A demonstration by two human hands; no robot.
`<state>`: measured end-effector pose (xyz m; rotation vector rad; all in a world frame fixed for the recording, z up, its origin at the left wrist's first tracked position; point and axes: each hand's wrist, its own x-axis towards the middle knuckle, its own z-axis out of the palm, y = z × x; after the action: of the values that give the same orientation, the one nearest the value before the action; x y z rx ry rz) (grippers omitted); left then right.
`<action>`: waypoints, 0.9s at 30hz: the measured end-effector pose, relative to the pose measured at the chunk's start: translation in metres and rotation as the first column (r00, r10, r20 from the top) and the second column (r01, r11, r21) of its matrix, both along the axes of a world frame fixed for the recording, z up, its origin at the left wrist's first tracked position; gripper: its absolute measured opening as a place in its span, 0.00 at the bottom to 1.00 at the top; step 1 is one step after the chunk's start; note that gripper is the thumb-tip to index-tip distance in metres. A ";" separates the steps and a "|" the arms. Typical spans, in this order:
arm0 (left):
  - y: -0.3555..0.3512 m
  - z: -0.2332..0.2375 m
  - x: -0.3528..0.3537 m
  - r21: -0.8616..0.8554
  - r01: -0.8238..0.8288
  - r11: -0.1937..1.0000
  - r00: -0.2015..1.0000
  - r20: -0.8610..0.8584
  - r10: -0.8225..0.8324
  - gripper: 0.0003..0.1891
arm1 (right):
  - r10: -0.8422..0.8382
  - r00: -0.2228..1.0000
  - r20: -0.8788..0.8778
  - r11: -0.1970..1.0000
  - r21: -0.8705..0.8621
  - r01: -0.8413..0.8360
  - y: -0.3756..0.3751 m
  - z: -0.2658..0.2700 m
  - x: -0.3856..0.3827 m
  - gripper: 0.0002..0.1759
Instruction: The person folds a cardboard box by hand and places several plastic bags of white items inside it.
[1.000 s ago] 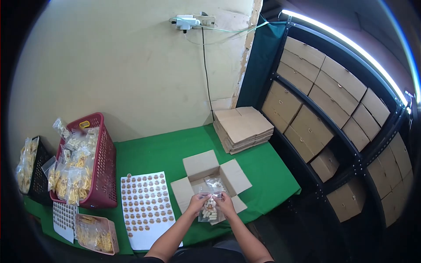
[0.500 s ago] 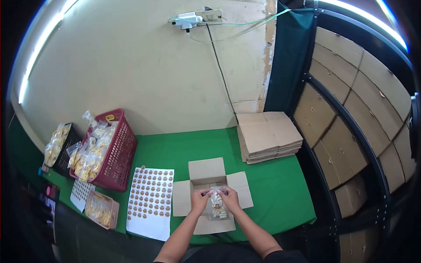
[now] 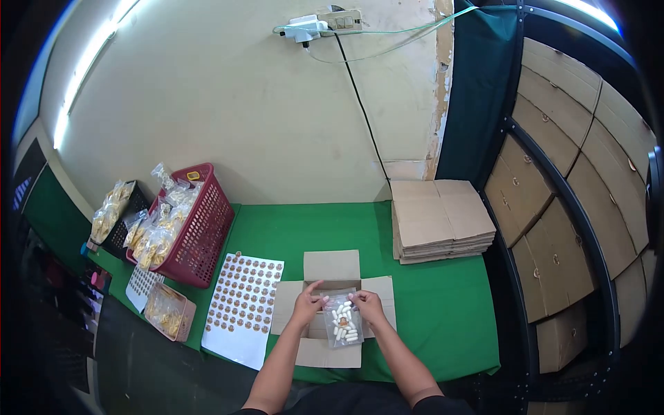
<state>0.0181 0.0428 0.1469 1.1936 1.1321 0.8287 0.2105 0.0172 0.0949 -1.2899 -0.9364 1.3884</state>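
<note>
A clear bag of white pieces [image 3: 344, 328] with a round brown sticker hangs over an open cardboard box [image 3: 332, 264]. My right hand [image 3: 367, 304] pinches the bag's upper right corner. At its upper left corner, my left hand [image 3: 308, 304] has thumb and fingertips against the bag's edge, with the index finger raised. The box lies on the green cloth with its flaps spread outward, and the bag covers part of its inside.
Left of the box lies a sticker sheet [image 3: 242, 297]. Farther left stand a red basket [image 3: 207, 235] full of bags, a small pink basket [image 3: 185, 322] and a black basket [image 3: 135, 207]. Flattened cardboard [image 3: 443, 214] is stacked at the back right, beside shelves of boxes [image 3: 553, 256].
The view has shifted slightly. The bag shows flatter and more squarely. My left index finger has lifted, and my hands are a little farther apart.
</note>
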 end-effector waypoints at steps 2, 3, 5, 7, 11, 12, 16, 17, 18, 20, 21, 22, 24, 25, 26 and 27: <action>0.003 0.002 0.003 0.043 -0.018 0.999 0.999 -0.039 0.020 0.27 | -0.030 0.998 -0.053 1.000 -0.003 0.030 0.004 0.001 -0.002 0.09; 0.004 0.002 0.005 0.083 -0.034 0.996 0.997 -0.068 0.039 0.26 | -0.049 0.997 -0.067 0.998 0.028 0.051 0.008 0.000 -0.004 0.09; 0.010 -0.004 0.004 0.107 -0.074 0.992 0.995 -0.051 0.080 0.25 | -0.094 0.996 -0.003 0.994 0.060 0.094 0.017 -0.010 -0.008 0.09; 0.009 0.003 0.005 0.187 -0.184 0.965 0.979 -0.054 0.197 0.22 | -0.315 0.911 0.266 0.925 0.303 0.232 0.009 0.017 -0.013 0.08; 0.004 0.028 0.016 0.213 -0.141 0.967 0.987 -0.047 0.155 0.22 | -0.405 0.788 0.464 0.830 0.548 0.104 -0.011 0.065 -0.039 0.11; 0.002 0.034 0.020 0.213 -0.140 0.967 0.988 -0.041 0.152 0.22 | -0.267 0.891 0.367 0.864 0.500 0.053 -0.013 0.066 -0.044 0.13; 0.003 0.039 0.019 0.294 -0.066 0.954 0.998 0.017 0.064 0.26 | -0.245 0.954 0.174 0.947 0.256 0.196 -0.008 0.056 -0.037 0.11; 0.004 0.035 0.018 0.418 -0.213 0.883 0.971 -0.012 0.240 0.24 | -0.243 0.970 0.026 0.934 0.278 0.226 -0.009 0.054 -0.036 0.08; 0.004 0.031 0.017 0.536 -0.339 0.773 0.912 -0.015 0.411 0.22 | -0.252 0.967 0.031 0.930 0.284 0.233 -0.009 0.056 -0.037 0.08; 0.009 0.014 0.006 0.273 -0.206 0.940 0.971 -0.062 0.231 0.20 | -0.110 0.971 -0.214 0.967 0.203 0.154 -0.010 0.058 -0.039 0.07; 0.010 0.013 0.002 -0.016 -0.041 0.999 0.997 -0.067 0.040 0.18 | -0.144 0.986 -0.088 0.968 0.194 0.159 -0.008 0.054 -0.043 0.06; 0.010 0.011 0.001 -0.010 -0.028 1.000 0.998 -0.062 0.027 0.18 | -0.157 0.984 -0.084 0.965 0.201 0.171 -0.006 0.050 -0.045 0.06; 0.006 0.009 0.003 0.020 -0.046 0.999 0.999 0.012 0.046 0.12 | -0.276 0.959 0.072 0.948 0.183 0.259 -0.005 0.039 -0.050 0.05; 0.008 0.010 -0.001 0.084 0.007 0.996 0.998 -0.071 -0.001 0.12 | -0.274 0.954 0.120 0.944 0.221 0.243 -0.005 0.033 -0.049 0.05; 0.010 0.011 -0.005 0.080 0.018 0.997 0.998 -0.061 -0.013 0.12 | -0.285 0.950 0.130 0.942 0.219 0.253 -0.007 0.027 -0.048 0.05; 0.015 0.015 -0.010 0.095 0.098 0.991 0.990 -0.106 -0.088 0.13 | -0.263 0.957 0.125 0.949 0.211 0.234 -0.009 0.029 -0.047 0.05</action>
<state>0.0076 0.0578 0.1619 1.3746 1.1192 0.7673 0.1632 0.0084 0.1239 -1.3270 -0.9484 0.9898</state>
